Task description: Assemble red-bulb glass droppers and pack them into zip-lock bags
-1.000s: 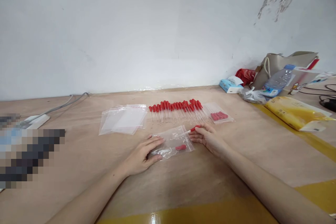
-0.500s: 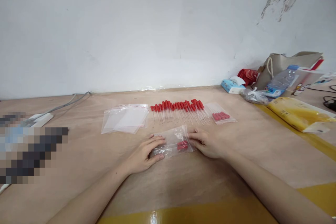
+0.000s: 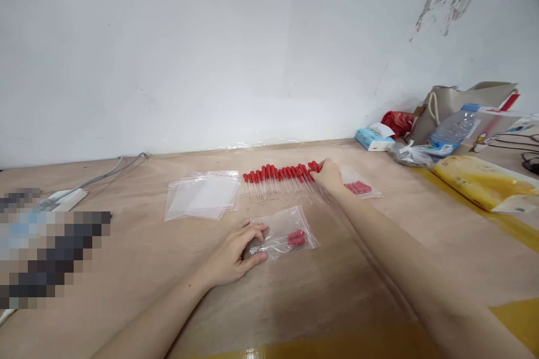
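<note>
**Left hand rests on a clear bag, right hand reaches the row of red-topped droppers**

The clear bag (image 3: 278, 224) lies flat on the brown-covered table (image 3: 252, 314), in front of the person and between the two forearms. The left hand (image 3: 241, 252) covers its left end, fingers over the far part and thumb toward the near edge, with a wide gap between thumb and fingers. The rest of the bag stretches out to the right of that hand.

The right hand (image 3: 327, 175) is well apart from the bag, farther off and to its right. It is at the right end of the row of droppers (image 3: 278, 173), fingers drawn together beside the last red bulbs. Whether they are pinched on a dropper cannot be told, as the fingertips are partly hidden.

The bag is see-through and slightly wrinkled, with glints on the film and a seal strip along its right side. Inside, two droppers (image 3: 296, 236) lie next to each other, red bulbs near the right side and thin tubes running toward the left hand.

The droppers in the row lie close together, bulbs toward the wall (image 3: 210, 56) and clear, slender tubes toward the person. Left of the row is an overlapping set of flat clear bags (image 3: 202, 196); just beyond the right hand lies another bag (image 3: 374, 194) with several red bulbs in it.
</note>
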Available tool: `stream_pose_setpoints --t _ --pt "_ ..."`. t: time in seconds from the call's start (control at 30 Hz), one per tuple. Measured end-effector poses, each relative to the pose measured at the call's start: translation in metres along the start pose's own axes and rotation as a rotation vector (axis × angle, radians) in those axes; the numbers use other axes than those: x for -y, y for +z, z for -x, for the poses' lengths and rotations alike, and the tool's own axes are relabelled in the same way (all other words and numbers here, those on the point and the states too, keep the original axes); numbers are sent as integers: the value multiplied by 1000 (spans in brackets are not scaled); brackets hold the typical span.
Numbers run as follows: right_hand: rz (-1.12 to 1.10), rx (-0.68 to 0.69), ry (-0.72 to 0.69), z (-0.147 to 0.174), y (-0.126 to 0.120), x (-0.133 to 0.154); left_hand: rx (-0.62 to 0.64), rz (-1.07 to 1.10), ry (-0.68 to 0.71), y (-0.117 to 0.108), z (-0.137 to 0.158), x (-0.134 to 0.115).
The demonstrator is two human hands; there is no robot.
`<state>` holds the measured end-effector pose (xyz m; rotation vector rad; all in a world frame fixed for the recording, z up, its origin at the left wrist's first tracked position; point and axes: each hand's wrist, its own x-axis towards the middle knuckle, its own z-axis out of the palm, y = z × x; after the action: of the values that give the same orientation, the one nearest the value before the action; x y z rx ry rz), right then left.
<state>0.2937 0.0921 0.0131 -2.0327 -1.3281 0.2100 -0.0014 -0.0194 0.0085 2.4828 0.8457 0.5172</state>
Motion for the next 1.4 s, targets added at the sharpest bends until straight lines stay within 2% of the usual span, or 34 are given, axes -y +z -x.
stream_pose_setpoints --t 0.17,0.3,0.4,0.5,0.6,0.77,0.9,1.0,1.1,1.23,1.3,1.4 --pt "-76 61 59 -12 2 3 2 -31 19 0 0 1" --pt "-166 73 49 -10 -13 10 7 -54 28 0 0 2" --pt "-314 113 2 15 -27 6 7 -66 33 -1 -1 1" --pt "-678 224 -29 54 -34 -10 6 -79 36 -1 -1 1" --pt "-868 215 33 86 -30 -27 4 -92 37 -1 -1 0" --pt "-1042 199 136 105 -16 -30 -51 -111 5 1 1 0" --pt "-1124 334 192 114 -14 -21 -100 -108 -25 2 2 -1" --pt "-1103 486 186 119 -18 -21 -118 -135 -27 4 2 0" --pt "-955 595 56 119 -23 -27 -118 -176 -21 4 2 2" --pt "-666 600 -182 117 -23 -32 -108 -183 -16 4 2 4" --pt "-592 626 -231 118 -23 -31 -106 -181 -9 4 1 5" --pt "-609 728 -256 122 -25 -25 -103 -172 -8 4 1 4"
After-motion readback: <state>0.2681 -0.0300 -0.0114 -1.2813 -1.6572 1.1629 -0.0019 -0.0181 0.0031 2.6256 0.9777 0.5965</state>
